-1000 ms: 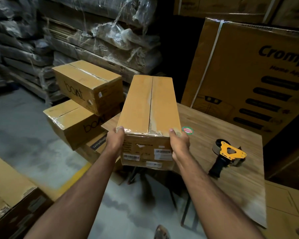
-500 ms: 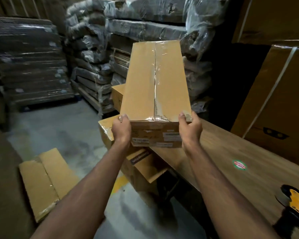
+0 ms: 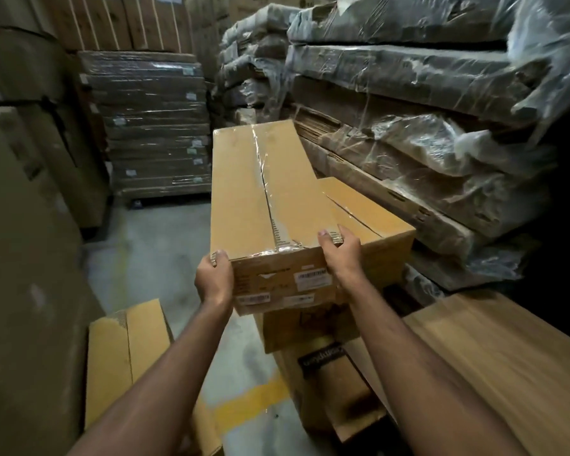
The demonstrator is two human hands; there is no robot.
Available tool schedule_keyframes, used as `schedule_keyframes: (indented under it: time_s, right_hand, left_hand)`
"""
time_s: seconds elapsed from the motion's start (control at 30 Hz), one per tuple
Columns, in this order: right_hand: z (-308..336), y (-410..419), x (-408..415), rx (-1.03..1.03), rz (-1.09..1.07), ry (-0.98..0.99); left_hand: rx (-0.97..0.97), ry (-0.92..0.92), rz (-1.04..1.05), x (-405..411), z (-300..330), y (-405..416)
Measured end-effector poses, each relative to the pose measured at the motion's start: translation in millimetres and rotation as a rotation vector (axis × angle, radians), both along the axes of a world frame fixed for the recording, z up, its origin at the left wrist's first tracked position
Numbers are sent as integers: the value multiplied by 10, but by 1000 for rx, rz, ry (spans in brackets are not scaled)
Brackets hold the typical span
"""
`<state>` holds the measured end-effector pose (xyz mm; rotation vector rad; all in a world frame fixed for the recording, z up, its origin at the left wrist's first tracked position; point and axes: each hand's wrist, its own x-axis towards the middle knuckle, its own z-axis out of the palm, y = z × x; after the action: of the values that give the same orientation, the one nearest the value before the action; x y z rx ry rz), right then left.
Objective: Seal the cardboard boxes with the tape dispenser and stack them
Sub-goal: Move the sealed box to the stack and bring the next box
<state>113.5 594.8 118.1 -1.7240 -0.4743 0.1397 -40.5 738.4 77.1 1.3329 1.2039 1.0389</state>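
Plastic-wrapped bundles of flat cardboard (image 3: 425, 103) fill the frame from twelve to three o'clock, and a wrapped pallet stack (image 3: 155, 126) stands at eleven o'clock on the concrete floor (image 3: 152, 258). A wooden counter (image 3: 507, 363) sits at four o'clock. At centre, a long taped box (image 3: 260, 199) is held lengthwise away from the person, above the stacked boxes (image 3: 369, 212), which rise just off the counter's ten o'clock corner; whether it touches the top one cannot be told. Clear tape runs along its middle seam. A flattened box (image 3: 125, 357) lies on the floor at seven o'clock. The left hand (image 3: 214, 278) grips the near left corner, its fingers curled under the box and hidden, thumb on the top edge. The right hand (image 3: 341, 251) holds the near right corner, thumb pressed on top and fingers wrapped round the side.
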Motion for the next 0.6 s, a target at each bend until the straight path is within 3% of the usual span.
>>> schedule_keyframes:
  time_s: [0.17,0.4,0.6]
  right_hand:
    - [-302,697,744,-183,74,103]
    - [-754,1034,1463,-418,113,155]
    - [-1026,1102,1738,-717,-93,-117]
  left_hand:
    - [-89,113,41,572,-306,617]
    - [-189,292,-39,1179,-701,983]
    - [-105,514,-252,1445,-919,929]
